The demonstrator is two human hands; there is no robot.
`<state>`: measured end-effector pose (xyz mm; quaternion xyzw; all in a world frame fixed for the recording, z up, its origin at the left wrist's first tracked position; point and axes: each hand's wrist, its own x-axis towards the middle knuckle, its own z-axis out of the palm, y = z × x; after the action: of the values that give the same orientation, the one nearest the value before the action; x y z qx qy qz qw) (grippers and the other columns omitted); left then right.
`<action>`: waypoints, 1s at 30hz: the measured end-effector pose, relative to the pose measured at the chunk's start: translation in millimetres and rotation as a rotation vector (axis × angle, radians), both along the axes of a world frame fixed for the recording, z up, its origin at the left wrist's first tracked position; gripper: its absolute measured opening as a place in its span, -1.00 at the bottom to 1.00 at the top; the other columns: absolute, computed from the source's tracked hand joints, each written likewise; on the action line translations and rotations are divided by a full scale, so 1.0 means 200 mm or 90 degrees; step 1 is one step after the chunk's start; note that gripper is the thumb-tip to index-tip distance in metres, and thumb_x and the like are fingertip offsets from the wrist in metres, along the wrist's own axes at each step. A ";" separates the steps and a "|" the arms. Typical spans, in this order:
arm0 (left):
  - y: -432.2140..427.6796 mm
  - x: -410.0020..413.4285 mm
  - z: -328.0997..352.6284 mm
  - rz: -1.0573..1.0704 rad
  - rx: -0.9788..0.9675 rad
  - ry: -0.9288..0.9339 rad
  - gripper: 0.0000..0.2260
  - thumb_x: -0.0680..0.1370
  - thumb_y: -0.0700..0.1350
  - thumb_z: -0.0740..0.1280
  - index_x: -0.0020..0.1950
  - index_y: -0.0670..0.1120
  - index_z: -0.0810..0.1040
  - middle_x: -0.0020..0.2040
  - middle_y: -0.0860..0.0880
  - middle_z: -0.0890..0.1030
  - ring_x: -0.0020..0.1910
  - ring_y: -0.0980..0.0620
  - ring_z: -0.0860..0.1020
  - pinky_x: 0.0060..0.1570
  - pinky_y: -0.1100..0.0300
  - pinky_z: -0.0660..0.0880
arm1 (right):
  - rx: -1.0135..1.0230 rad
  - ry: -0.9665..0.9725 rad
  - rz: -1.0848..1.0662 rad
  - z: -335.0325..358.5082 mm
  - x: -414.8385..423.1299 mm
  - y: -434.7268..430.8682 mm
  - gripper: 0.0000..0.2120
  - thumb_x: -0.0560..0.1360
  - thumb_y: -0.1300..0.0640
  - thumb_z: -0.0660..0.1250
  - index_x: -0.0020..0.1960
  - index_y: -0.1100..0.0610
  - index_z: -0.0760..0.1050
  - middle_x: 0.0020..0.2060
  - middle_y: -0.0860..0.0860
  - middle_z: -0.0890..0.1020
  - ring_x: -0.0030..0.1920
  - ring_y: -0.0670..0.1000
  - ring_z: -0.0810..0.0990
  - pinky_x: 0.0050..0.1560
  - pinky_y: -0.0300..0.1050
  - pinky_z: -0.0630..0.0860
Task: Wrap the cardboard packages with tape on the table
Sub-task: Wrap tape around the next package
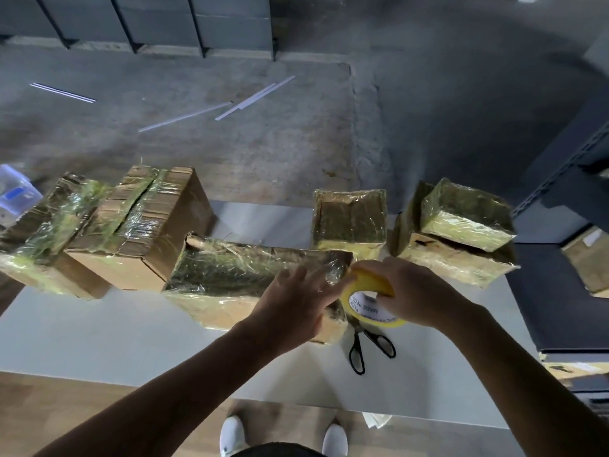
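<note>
View from above of a white desk (99, 324) with a row of cardboard packages along its far edge. At the far left, a leaning package (43, 232) sits beside a taller box (145, 222); both are banded with shiny clear tape, and bare cardboard shows on the sides of the box. In front and toward the middle lies a long package (250, 275), closest to the person and probably the one being wrapped now, as film already covers most of it. The left hand (296, 301) rests on its right end with fingers spread flat, apparently to hold the package steady and smooth the tape down. Touching that same corner is a yellow tape roll (365, 285), held by the right hand (418, 291), whose fingers curl over the top of the roll, placed to draw tape around the end of the package. Just below the roll, black-handled scissors (362, 331) lie partly open on the desk, close by for cutting the strip. Behind the roll stands a small wrapped package (349, 219), and to the right two more wrapped packages (461, 232) are stacked, the upper one tilted. These look finished and set aside.
</note>
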<state>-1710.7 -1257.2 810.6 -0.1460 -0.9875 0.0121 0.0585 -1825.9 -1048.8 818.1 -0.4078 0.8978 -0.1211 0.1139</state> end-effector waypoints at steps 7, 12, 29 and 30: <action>0.02 -0.10 0.05 -0.081 -0.033 -0.057 -0.40 0.10 -0.03 0.58 0.14 -0.03 0.61 0.04 -0.14 0.58 -0.20 -0.09 0.60 -0.52 0.19 0.48 | -0.109 -0.077 -0.025 -0.13 0.03 0.07 -0.35 0.49 0.19 0.30 0.43 -0.31 0.20 -0.01 -0.04 0.42 -0.08 -0.04 0.47 -0.12 -0.22 0.46; 0.00 -0.14 0.04 -0.080 -0.035 -0.151 -0.34 0.16 0.05 0.59 0.23 0.02 0.53 0.13 -0.17 0.55 -0.09 -0.13 0.62 -0.46 0.13 0.54 | -0.114 -0.046 -0.043 -0.16 0.06 0.09 -0.32 0.49 0.19 0.31 0.46 -0.29 0.18 -0.11 -0.08 0.36 -0.17 -0.09 0.43 -0.25 -0.32 0.38; 0.08 -0.19 0.05 -0.042 -0.103 -0.199 -0.27 0.43 0.12 0.42 0.52 0.06 0.16 0.39 -0.21 0.25 0.21 -0.20 0.47 -0.03 -0.02 0.59 | -0.220 -0.148 -0.125 -0.28 0.10 0.11 -0.49 0.45 0.18 0.41 0.29 -0.11 0.31 0.17 -0.14 0.43 0.11 -0.02 0.50 -0.03 -0.44 0.40; 0.09 -0.20 0.04 -0.042 -0.115 -0.205 -0.27 0.42 0.13 0.43 0.51 0.06 0.17 0.35 -0.20 0.27 0.19 -0.20 0.48 -0.04 -0.03 0.59 | -0.282 -0.151 -0.163 -0.31 0.12 0.11 -0.51 0.44 0.24 0.42 0.20 -0.14 0.32 0.10 -0.19 0.44 0.08 -0.05 0.48 -0.05 -0.50 0.37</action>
<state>-1751.2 -1239.2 819.6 -0.1828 -0.9737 0.0753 -0.1135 -1802.8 -1027.2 756.9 -0.2891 0.8738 -0.3751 0.1102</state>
